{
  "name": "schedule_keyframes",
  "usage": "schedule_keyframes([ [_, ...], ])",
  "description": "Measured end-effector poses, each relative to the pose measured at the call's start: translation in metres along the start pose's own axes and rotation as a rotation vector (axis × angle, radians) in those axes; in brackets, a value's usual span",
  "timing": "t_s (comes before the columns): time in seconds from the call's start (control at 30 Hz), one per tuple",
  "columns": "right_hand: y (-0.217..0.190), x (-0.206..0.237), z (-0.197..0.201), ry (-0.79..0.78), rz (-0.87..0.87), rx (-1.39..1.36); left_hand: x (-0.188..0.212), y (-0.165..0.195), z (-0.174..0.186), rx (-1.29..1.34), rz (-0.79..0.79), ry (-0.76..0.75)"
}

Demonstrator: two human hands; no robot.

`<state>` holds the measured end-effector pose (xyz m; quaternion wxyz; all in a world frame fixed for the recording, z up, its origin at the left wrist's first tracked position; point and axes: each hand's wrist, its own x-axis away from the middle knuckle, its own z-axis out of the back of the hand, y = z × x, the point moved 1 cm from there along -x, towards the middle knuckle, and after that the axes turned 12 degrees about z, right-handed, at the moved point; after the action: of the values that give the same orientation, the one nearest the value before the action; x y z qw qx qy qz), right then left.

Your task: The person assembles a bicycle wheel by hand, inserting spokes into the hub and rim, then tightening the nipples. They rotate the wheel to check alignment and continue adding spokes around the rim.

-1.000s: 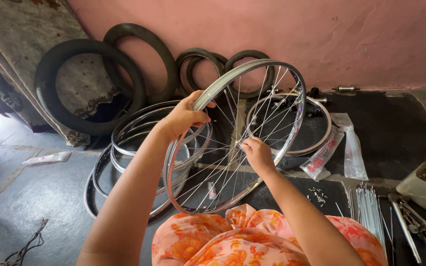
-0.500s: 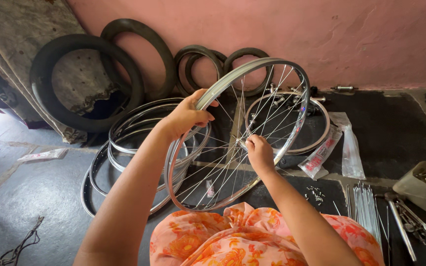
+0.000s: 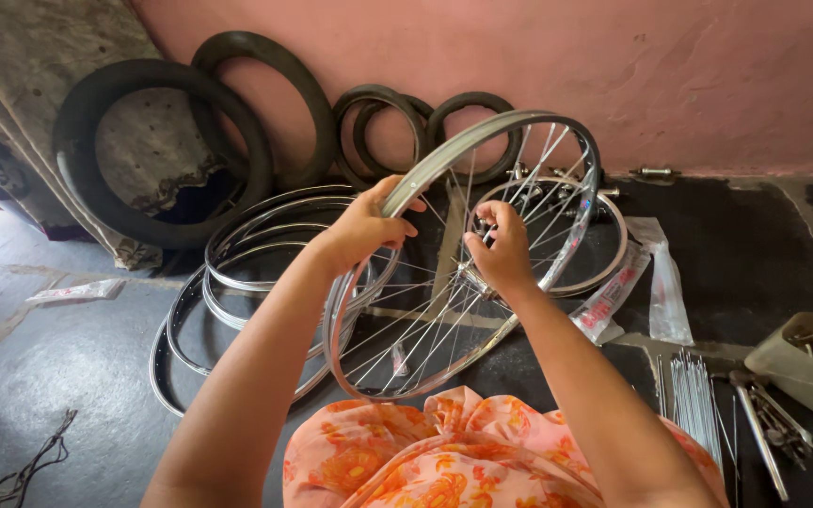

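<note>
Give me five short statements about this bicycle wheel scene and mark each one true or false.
1. The left hand grips the wheel by its rim. True.
2. The right hand rests on the floor. False: it is among the spokes near the hub.
3. Black tyres lean against the pink wall. True.
4. The wheel lies flat on the floor. False: it is held up, tilted.
5. Loose spokes lie on the right. True.

Both forearms are bare from elbow to wrist, with no sleeves, watch, bangles or rings in view on the left hand [image 3: 361, 229] or the right hand [image 3: 501, 249]. Over the lap lies a loose garment [image 3: 425, 452] of soft peach-pink cloth printed with large orange flowers, gathered in folds.
</note>
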<state>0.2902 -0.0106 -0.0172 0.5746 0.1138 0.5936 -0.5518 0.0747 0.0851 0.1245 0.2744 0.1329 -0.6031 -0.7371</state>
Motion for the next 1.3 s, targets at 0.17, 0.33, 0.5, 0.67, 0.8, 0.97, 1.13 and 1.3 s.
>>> schedule_keyframes([
  [0.17, -0.010, -0.014, 0.014, -0.131, -0.002, -0.178, 0.000, -0.002, -0.003, -0.010, -0.021, -0.039],
  [0.33, -0.011, -0.007, 0.038, -0.350, -0.108, -0.191, -0.001, 0.000, 0.002, -0.026, 0.007, -0.032],
  [0.5, -0.001, 0.029, 0.036, -0.322, 0.117, 0.253, -0.001, 0.002, 0.007, -0.047, 0.006, -0.012],
  [0.67, -0.002, 0.109, 0.012, -0.660, 0.733, 0.565, -0.011, 0.000, 0.015, -0.062, 0.018, 0.018],
  [0.8, 0.004, 0.134, -0.001, -0.652, 0.801, 0.645, -0.030, -0.001, 0.020, -0.087, 0.003, 0.061],
  [0.97, 0.015, 0.130, -0.002, -0.610, 0.852, 0.604, -0.056, 0.001, 0.026, -0.105, -0.010, 0.086],
  [1.13, 0.035, 0.129, -0.001, -0.646, 0.998, 0.796, -0.073, 0.002, 0.028, -0.147, 0.023, 0.101],
  [1.3, 0.064, 0.119, 0.007, -0.687, 1.101, 0.861, -0.081, 0.006, 0.027, -0.125, -0.001, 0.052],
])
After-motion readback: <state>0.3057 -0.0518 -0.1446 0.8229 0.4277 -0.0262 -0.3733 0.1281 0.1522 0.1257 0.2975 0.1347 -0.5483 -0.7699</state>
